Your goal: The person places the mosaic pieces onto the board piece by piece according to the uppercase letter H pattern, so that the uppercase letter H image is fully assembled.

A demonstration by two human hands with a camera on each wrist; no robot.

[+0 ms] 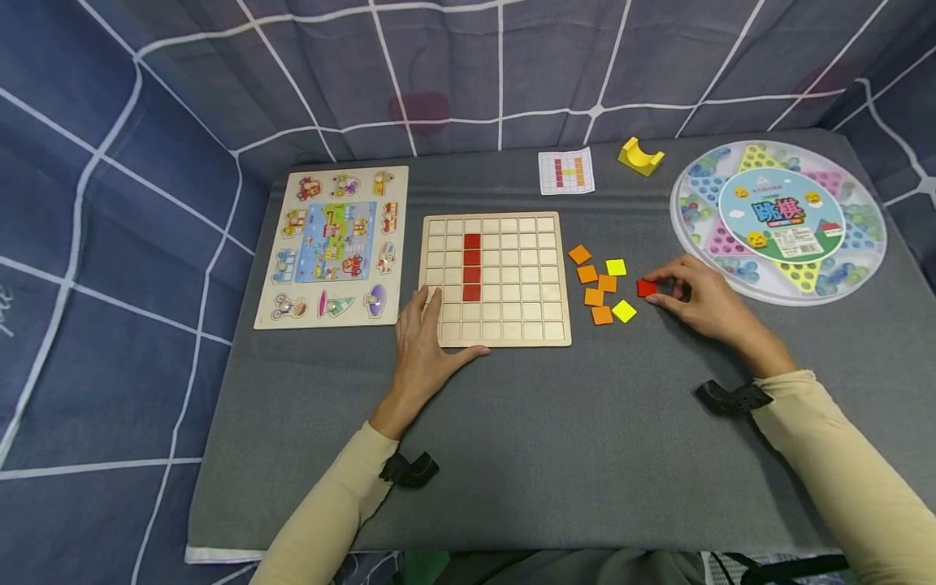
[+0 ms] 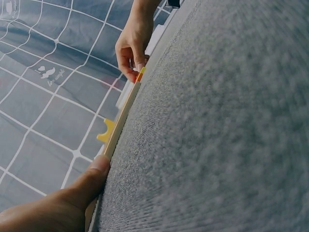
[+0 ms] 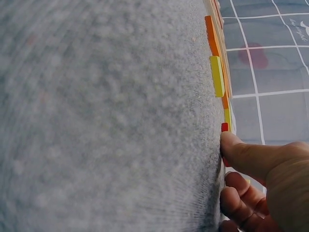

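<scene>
A wooden grid board (image 1: 512, 321) lies mid-table with a column of red square tiles (image 1: 472, 266) set in its cells. My left hand (image 1: 422, 349) rests at the board's lower left corner, fingers on its left side and thumb along the front edge. To the right of the board, my right hand (image 1: 698, 296) pinches a red tile (image 1: 646, 288) between thumb and fingers at the table surface. Between that hand and the board lie several loose orange tiles (image 1: 594, 296) and two yellow tiles (image 1: 624, 311). In the right wrist view the thumb (image 3: 236, 147) covers part of the red tile (image 3: 224, 127).
Behind the board lies a printed pattern card (image 1: 566, 172), with a yellow curved block (image 1: 640, 157) beside it. A picture puzzle board (image 1: 332, 305) is at the left. The round Chinese checkers set (image 1: 779, 223) sits at the right, close behind my right hand.
</scene>
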